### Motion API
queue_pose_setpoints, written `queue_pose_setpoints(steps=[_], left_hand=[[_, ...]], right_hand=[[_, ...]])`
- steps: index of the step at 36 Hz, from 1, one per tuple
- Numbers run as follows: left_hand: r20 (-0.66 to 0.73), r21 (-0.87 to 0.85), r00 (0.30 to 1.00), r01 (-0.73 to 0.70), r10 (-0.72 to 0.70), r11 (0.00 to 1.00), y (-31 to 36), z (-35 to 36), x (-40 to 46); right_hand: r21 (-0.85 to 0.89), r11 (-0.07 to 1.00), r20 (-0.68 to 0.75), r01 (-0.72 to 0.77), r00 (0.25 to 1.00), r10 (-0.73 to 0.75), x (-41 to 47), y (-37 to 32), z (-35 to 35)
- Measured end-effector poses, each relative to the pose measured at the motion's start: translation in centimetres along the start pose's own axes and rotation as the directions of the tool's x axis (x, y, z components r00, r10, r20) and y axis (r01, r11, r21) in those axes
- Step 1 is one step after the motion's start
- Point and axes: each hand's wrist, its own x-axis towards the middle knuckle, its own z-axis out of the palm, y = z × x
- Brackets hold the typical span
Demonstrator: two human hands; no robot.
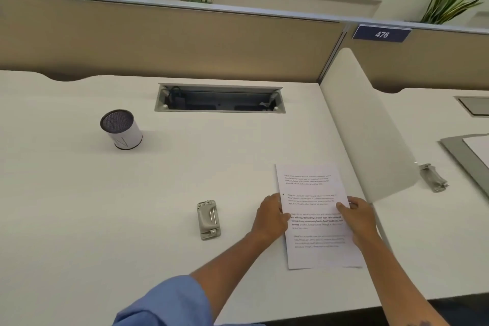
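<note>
A printed white sheet of paper (315, 193) lies on the white desk (132, 206), towards its right side. My left hand (270, 217) grips the sheet's left edge, thumb on top. My right hand (357, 216) grips its right edge, thumb lying across the text. Whether the sheet is flat on the desk or slightly lifted I cannot tell. A grey stapler (208, 219) lies on the desk just left of my left hand, apart from it.
A white mesh-topped cylinder cup (121, 128) stands at the back left. An open cable tray (219, 99) is set in the desk's rear. A white divider panel (370, 135) borders the right side; beyond it lie another stapler (433, 177) and a grey tray (460, 156).
</note>
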Motion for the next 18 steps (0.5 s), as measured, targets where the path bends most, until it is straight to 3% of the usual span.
queue_pose_setpoints(steps=[11, 18], left_hand=[[0.022, 0.055, 1.000, 0.011, -0.012, 0.998, 0.3, -0.6, -1.0], [-0.016, 0.237, 0.994, -0.099, 0.105, 0.966, -0.8, -2.4, -1.4]], right_hand=[[-0.199, 0.979, -0.092, 0.039, 0.994, -0.059, 0.4, 1.1, 0.6], [-0.387, 0.919, -0.113, 0.079, 0.985, -0.132, -1.4, -0.3, 2.4]])
